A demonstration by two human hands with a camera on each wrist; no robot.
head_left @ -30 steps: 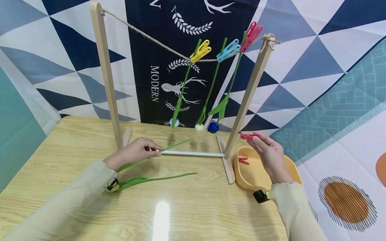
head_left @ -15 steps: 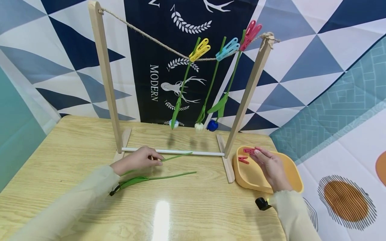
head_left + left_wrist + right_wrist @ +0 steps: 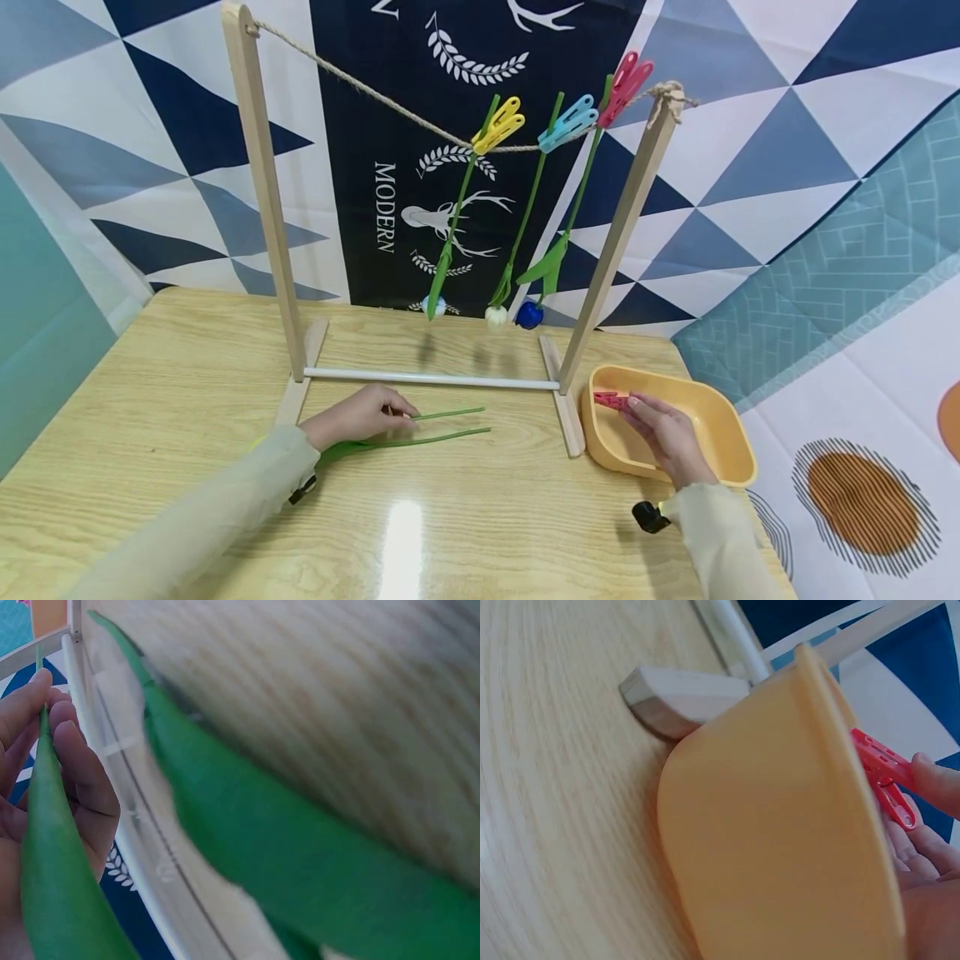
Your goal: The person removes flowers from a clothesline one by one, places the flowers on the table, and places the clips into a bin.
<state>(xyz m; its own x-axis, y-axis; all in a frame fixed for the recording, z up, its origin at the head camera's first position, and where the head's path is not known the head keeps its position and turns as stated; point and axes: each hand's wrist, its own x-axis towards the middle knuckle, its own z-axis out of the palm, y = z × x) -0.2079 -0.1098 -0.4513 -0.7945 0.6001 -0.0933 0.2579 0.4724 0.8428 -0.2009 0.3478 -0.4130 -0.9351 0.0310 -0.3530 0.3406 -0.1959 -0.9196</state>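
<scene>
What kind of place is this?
Probably an indoor play or craft corner, though I can't be sure. There's a wooden table, patterned cloth behind it, and a rope with flowers hanging from pegs.

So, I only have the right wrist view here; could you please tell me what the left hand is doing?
Observer: The left hand is pinching a green stem.
Operator: Thank you. Is anything lying near that stem?
Observer: Yes, a second stem lies beside it on the table, on the side nearer the person.
Operator: Would you also tell me whether anything hangs above?
Observer: Yes, three tulips hang blooms down, clipped to the rope.
</scene>
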